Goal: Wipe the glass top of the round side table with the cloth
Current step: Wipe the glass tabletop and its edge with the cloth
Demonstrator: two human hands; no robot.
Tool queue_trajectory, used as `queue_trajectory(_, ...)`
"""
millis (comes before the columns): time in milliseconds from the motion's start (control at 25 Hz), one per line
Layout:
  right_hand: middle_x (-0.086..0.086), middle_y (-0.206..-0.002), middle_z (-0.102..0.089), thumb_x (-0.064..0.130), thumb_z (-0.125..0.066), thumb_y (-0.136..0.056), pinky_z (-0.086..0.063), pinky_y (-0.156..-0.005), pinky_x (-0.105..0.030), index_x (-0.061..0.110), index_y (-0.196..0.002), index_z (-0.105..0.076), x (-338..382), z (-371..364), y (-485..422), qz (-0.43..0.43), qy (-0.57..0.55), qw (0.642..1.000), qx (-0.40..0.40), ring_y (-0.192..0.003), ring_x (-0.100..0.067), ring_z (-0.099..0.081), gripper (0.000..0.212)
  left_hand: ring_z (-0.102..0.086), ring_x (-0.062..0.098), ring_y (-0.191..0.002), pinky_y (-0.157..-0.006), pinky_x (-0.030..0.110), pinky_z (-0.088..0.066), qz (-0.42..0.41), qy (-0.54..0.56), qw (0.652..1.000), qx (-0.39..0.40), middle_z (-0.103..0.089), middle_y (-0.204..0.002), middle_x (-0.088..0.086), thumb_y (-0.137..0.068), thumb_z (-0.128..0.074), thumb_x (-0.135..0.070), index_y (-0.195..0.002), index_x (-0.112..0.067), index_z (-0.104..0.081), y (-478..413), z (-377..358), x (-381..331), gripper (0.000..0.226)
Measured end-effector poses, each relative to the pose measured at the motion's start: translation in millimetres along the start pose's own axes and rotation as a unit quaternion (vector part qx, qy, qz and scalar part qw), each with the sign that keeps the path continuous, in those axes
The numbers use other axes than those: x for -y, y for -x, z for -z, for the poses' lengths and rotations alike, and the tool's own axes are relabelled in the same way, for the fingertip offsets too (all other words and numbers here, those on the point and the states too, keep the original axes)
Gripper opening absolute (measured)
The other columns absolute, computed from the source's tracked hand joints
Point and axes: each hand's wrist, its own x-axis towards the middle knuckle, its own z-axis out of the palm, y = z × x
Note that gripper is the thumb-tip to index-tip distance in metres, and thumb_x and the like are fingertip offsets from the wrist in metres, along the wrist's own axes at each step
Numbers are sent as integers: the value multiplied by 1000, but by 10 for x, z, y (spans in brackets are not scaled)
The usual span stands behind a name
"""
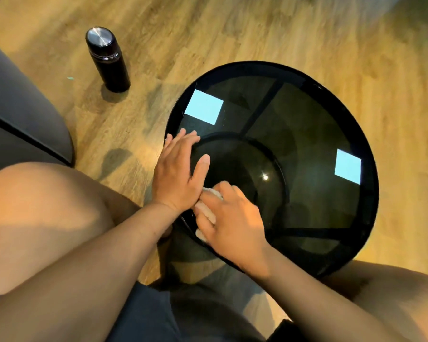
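Note:
The round side table (307, 134) has a dark glass top in a black rim and stands in front of my knees. My left hand (177, 174) lies flat on the glass at its left edge, fingers straight and spread. My right hand (230, 218) presses a small white cloth (208, 211) against the glass at the near-left edge. Most of the cloth is hidden under that hand; its fingers lie bent over the cloth.
A black flask with a steel lid (108, 58) stands on the wooden floor to the far left. A grey sofa corner (22, 114) fills the left side. My bare knees (42, 218) flank the table's near edge. Bright window reflections (203, 107) show on the glass.

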Motion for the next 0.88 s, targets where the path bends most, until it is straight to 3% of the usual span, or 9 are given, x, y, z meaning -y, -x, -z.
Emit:
queue_trajectory(80, 2, -107, -55, 42, -54, -89, -52, -65, -34, 39, -119, -58, -359, 103, 108, 3, 4, 999, 36, -96, -20, -56, 31, -35, 26, -144, -123, 41, -13, 5, -13, 1000, 4, -54, -143, 11, -95, -34, -42, -130, -8, -52, 5, -13, 4, 52)
queue_trajectory(200, -3, -116, -57, 48, -48, -81, -52, -81, -40, 46, -122, -45, -1202, 372, 95, -123, 47, 991, 7, -108, -28, -58, 41, -34, 25, -144, -124, 37, -10, 12, -19, 1000, 6, -52, -145, 9, -95, -33, -43, -131, -9, -51, 1, -22, 0, 52)
queue_trajectory(280, -12, -117, -58, 46, -40, -89, -49, -79, -43, 37, -121, -50, -1916, 561, -24, -209, 98, 970, -71, -103, -38, -61, 35, -34, 24, -144, -124, 38, -12, 14, -24, 1000, 4, -52, -145, 8, -96, -32, -44, -132, -11, -51, -2, -29, 14, 52)
queue_trajectory(400, -24, -114, -61, 37, -40, -96, -48, -86, -46, 17, -124, -49, -2740, 799, -479, -334, 131, 931, -74, -112, -40, -55, 36, -35, 23, -144, -123, 40, -15, 15, -25, 1000, 4, -52, -145, 6, -97, -33, -43, -133, -13, -50, -14, -41, 44, 51)
queue_trajectory(520, -29, -119, -58, 40, -47, -91, -46, -94, -48, 11, -123, -49, -2849, 913, -1040, -398, 107, 908, -77, -114, -44, -54, 43, -38, 22, -142, -123, 35, -13, 13, -23, 1000, -10, -55, -143, 6, -98, -36, -39, -131, -12, -52, -25, -42, 62, 46)
queue_trajectory(600, -29, -121, -56, 43, -39, -93, -44, -92, -49, 13, -126, -50, -2417, 854, -1281, -366, 95, 921, -93, -112, -47, -54, 46, -40, 22, -141, -123, 32, -13, 7, -18, 1000, -14, -56, -140, 6, -99, -37, -36, -130, -11, -53, -25, -48, 44, 44)
queue_trajectory(680, -22, -116, -59, 42, -43, -93, -48, -84, -47, 17, -122, -55, -1661, 631, -1333, -274, 111, 951, -92, -103, -45, -60, 40, -41, 22, -140, -123, 34, -14, 2, -14, 1000, -22, -57, -140, 7, -99, -36, -35, -130, -9, -53, -34, -47, 33, 44)
queue_trajectory(800, -5, -92, -61, 36, -58, -85, -46, -58, -33, 23, -102, -61, -385, 188, -988, -86, 81, 992, -34, -81, -29, -64, 22, -42, 23, -139, -122, 39, -18, -14, 17, 999, -38, -55, -141, 10, -98, -32, -33, -130, -6, -54, -3, -23, 55, 48)
queue_trajectory(880, 1, -87, -59, 35, -57, -89, -40, -56, -29, 23, -101, -64, -3, 56, -738, 7, 29, 1000, 4, -77, -19, -58, 19, -42, 23, -139, -122, 40, -17, -22, 49, 998, -45, -54, -141, 12, -95, -31, -31, -129, -5, -54, 27, 2, 38, 48)
